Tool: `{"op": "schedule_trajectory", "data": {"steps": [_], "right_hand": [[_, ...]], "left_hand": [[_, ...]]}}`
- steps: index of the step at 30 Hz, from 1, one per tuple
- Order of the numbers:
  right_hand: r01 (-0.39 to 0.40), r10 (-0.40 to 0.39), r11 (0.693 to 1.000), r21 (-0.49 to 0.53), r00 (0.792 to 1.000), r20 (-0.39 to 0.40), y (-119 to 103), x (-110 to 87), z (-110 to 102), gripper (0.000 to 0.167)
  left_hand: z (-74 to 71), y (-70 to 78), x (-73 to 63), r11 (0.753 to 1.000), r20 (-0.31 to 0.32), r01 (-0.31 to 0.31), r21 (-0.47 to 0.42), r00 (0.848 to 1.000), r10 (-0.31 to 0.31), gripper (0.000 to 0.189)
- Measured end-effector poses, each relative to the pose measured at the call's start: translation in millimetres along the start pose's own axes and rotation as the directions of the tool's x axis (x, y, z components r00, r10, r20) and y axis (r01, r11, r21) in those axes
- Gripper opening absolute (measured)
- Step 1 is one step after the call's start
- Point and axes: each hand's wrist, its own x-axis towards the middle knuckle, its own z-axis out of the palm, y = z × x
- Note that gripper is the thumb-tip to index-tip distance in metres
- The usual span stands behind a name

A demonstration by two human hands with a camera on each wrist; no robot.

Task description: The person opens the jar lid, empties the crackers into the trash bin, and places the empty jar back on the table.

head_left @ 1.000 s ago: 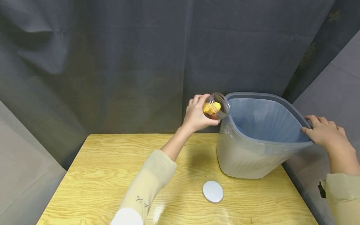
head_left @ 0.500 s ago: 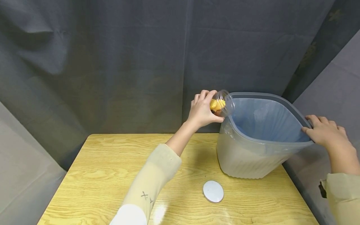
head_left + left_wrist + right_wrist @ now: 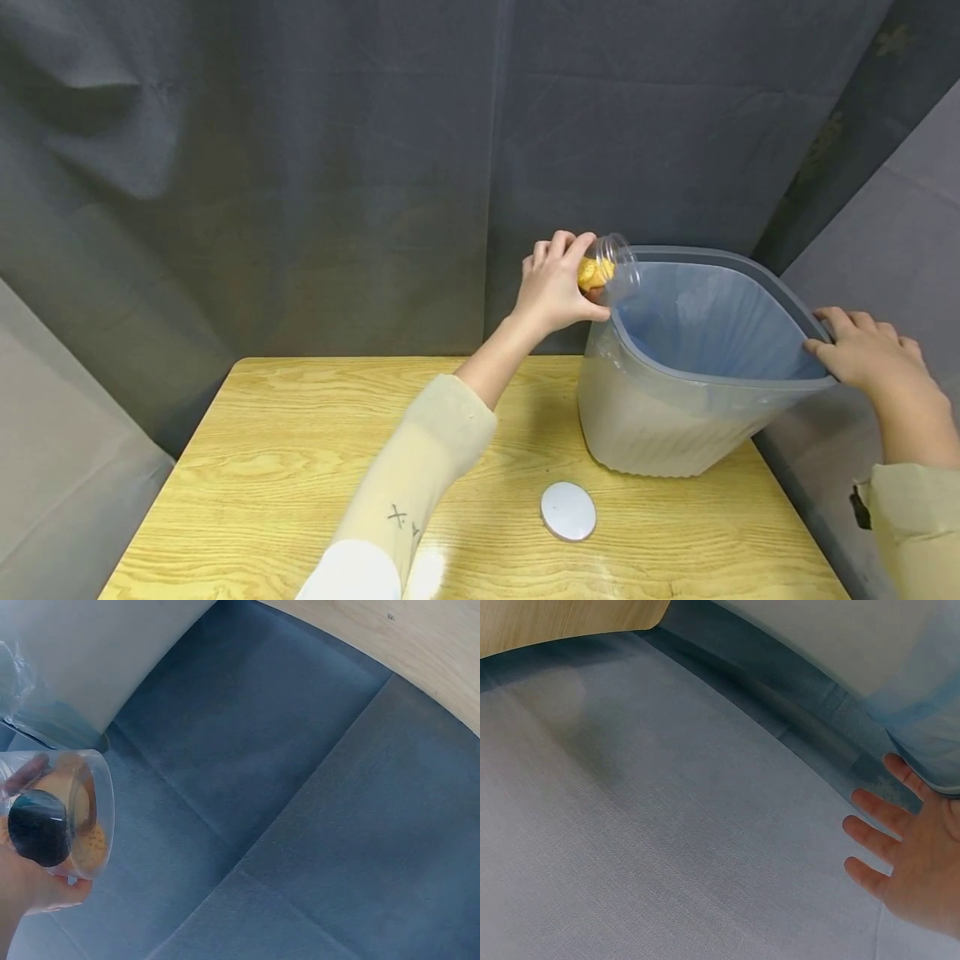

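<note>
My left hand [image 3: 553,287] grips a clear plastic jar [image 3: 619,268], tipped on its side with its open mouth at the left rim of a trash can [image 3: 667,429]. Yellow and brown lumps [image 3: 596,273] lie inside the jar. In the left wrist view the jar bears a dark round sticker [image 3: 39,828]. At the can's right rim, my right hand [image 3: 873,358] holds on with the thumb over the inside edge. Its other fingers [image 3: 874,840] spread outside the can in the right wrist view. A blue liner [image 3: 712,325] covers the can's inner wall.
A white round lid [image 3: 568,511] lies flat on the wood-grain table [image 3: 322,467], in front of the trash can. Dark grey cloth [image 3: 337,183] hangs behind the table, and lighter cloth [image 3: 60,467] stands at the left.
My left hand has moved right and slightly away with the jar, whose mouth now overlaps the can's rim more and turns further toward it. The right hand and the can have stayed put.
</note>
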Motion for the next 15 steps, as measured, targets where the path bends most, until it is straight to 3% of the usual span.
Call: {"op": "schedule_trajectory", "data": {"steps": [9,15], "right_hand": [[-0.019,0.019,1.0,-0.008,1.0,0.001,3.1,-1.0,-0.4,0.064],[-0.015,0.015,1.0,-0.002,1.0,-0.001,2.5,-1.5,0.3,0.063]], "left_hand": [[-4.4,14.0,7.4,0.998,0.002,-0.032,0.054,0.999,0.032,0.088],[-5.8,23.3,10.8,0.995,0.039,-0.034,0.096,0.999,0.031,0.088]]}}
